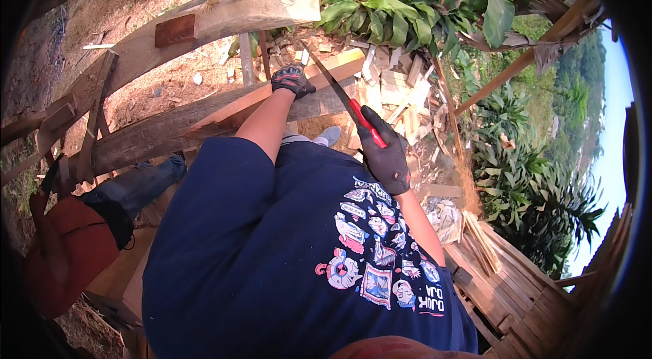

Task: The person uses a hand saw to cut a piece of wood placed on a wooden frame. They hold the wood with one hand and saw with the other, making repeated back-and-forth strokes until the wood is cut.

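My right hand (387, 158), in a dark glove, is closed around the red handle of a handsaw (367, 124). The saw's narrow blade slants up and to the left, over the pale end of a wooden beam (238, 106). Whether its teeth touch the wood I cannot tell. Left of the blade, my left hand (292, 80), in a black and grey glove with red marks, grips the same beam, its fingers curled over the wood. That beam lies along a wider, weathered timber (149, 120).
A long plank (251, 11) with a reddish block (175, 30) on it runs across the far side. Wood offcuts (397, 87) litter the ground beneath. At left is another person in a red top (75, 243). Leafy plants (380, 2) grow beyond; stacked boards (502, 277) lie at lower right.
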`<action>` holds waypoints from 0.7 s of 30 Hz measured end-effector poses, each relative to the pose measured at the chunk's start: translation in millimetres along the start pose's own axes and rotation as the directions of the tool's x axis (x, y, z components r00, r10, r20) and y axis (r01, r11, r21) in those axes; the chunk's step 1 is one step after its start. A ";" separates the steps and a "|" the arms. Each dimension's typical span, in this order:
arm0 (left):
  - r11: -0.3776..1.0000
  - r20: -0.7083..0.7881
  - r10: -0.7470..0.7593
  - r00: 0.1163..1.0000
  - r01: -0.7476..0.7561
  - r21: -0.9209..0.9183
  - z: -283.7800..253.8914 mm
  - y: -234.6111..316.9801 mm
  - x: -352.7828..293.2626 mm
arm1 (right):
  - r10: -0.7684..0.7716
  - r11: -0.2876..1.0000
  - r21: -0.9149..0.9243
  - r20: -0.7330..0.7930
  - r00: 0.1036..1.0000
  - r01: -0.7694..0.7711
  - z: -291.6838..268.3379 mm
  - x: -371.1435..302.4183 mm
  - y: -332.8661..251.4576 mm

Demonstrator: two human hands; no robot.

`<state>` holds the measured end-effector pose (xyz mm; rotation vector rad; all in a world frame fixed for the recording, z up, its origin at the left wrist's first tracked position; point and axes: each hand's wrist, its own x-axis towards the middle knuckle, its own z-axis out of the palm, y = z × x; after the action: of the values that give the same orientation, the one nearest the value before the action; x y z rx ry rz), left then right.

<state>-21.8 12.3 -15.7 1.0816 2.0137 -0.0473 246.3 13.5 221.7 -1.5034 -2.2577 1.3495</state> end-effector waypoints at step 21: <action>0.999 -0.077 0.033 0.997 -0.032 0.020 2.7 1.0 -7.5 | -0.107 0.990 -0.079 0.087 0.990 0.114 -26.8 6.9 -12.2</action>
<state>-17.2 6.8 -12.1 1.1436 2.0675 -0.0081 248.5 33.8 244.0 -1.3465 -2.4378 1.3240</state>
